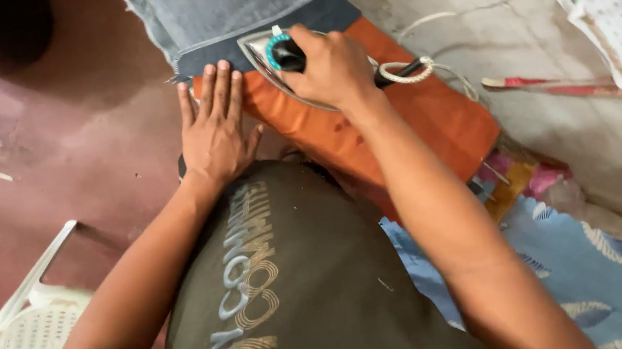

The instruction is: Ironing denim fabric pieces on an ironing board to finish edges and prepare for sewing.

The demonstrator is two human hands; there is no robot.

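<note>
Two hands: right (333,67) grips one iron (282,56), left (213,128) flattens orange cloth (404,120)

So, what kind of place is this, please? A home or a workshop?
Probably a small tailoring or ironing corner at home. The right hand grips an electric iron on grey cloth, the left hand lies flat on an orange padded board, above a worn red floor.

Head camera looks steeply down, close above.
</note>
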